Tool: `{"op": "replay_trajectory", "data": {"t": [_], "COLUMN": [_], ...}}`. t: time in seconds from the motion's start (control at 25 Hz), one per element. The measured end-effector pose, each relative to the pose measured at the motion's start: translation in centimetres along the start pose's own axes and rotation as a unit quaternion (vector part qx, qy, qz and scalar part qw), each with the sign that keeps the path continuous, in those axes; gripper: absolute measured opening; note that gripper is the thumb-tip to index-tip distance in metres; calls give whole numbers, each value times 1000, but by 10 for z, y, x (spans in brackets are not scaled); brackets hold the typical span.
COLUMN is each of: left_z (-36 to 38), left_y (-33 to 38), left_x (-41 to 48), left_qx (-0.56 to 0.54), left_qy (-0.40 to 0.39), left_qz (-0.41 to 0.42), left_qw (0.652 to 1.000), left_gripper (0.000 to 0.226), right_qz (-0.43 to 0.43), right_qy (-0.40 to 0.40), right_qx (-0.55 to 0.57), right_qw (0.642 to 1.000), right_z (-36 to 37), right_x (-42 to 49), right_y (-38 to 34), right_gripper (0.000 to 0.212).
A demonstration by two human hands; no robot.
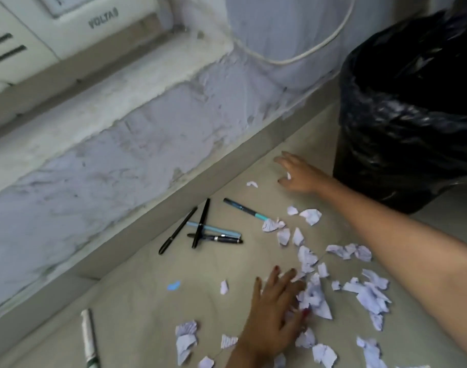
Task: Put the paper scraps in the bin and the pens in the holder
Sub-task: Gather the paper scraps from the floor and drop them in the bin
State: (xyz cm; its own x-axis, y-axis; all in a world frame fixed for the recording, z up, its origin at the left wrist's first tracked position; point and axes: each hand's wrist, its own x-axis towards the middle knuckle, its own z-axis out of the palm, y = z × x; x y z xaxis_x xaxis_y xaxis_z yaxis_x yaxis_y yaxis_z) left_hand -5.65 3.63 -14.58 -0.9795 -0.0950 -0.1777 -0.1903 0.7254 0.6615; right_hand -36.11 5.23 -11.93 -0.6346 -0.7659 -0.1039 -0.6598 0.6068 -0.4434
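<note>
Several torn white paper scraps (309, 257) lie scattered over the beige floor. My left hand (276, 312) rests flat on a heap of them, fingers spread, thumb against a scrap. My right hand (298, 175) reaches out near the base of the black-bagged bin (407, 115) and pinches a small paper scrap (289, 175) in its fingers. One lone scrap (251, 184) lies just left of that hand. Several pens (200, 227) lie crossed in a cluster, with a teal pen (245, 209) beside them. No pen holder is in view.
A white and green pen (89, 338) lies apart at the lower left. The wall skirting (152, 208) runs diagonally behind the pens. An air conditioner (41, 35) sits at the upper left, and a white cable (306, 54) hangs on the wall.
</note>
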Motion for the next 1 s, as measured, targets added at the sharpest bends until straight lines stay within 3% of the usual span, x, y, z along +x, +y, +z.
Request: {"op": "replay_trajectory", "data": {"t": [0.08, 0.2, 0.28, 0.36, 0.44, 0.52, 0.56, 0.64, 0.72, 0.76, 0.84, 0.92, 1.0], "left_z": [-12, -42, -59, -70, -72, -62, -54, -35, -14, -9, -8, -22, -39], "left_y": [-2, -19, -40, -65, -89, -97, -93, -76, -52, -39, -22, -19, -23], "left_x": [1, 8, 3, -15, -39, -54, -57, -53, -42, -37, -31, -21, -11], "left_qx": [-110, -148, -131, -81, -17, 12, 27, 76, 50, -1, -104, -156, -172], "left_qy": [86, 254, 352, 412, 419, 365, 321, 249, 194, 174, 197, 285, 315], "left_qz": [-18, -68, -113, -182, -301, -436, -468, -394, -221, -152, -89, -122, -165], "left_qw": [990, 953, 920, 889, 856, 822, 823, 881, 954, 973, 971, 938, 919], "left_gripper": [36, 25, 27, 43, 63, 71, 70, 73, 68, 62, 49, 45, 43], "right_qz": [-33, -131, -149, -130, -104, -107, -117, -137, -159, -170, -179, -160, -148], "right_qy": [-48, -63, -60, -21, 4, -22, -43, -82, -124, -124, -75, -58, -120], "right_qx": [-16, -114, -136, -85, -23, 36, 70, 133, 162, 170, 161, 138, 81], "right_qw": [998, 983, 977, 988, 994, 993, 990, 978, 966, 963, 968, 976, 978], "right_z": [24, 54, 62, 59, 56, 60, 64, 69, 69, 67, 59, 52, 54], "right_x": [18, 16, 6, -15, -51, -96, -120, -161, -191, -195, -184, -154, -120], "right_y": [-5, -23, -23, -9, 9, 14, 9, -11, -30, -36, -43, -44, -43], "right_gripper": [55, 46, 45, 44, 43, 48, 52, 59, 54, 50, 46, 46, 53]}}
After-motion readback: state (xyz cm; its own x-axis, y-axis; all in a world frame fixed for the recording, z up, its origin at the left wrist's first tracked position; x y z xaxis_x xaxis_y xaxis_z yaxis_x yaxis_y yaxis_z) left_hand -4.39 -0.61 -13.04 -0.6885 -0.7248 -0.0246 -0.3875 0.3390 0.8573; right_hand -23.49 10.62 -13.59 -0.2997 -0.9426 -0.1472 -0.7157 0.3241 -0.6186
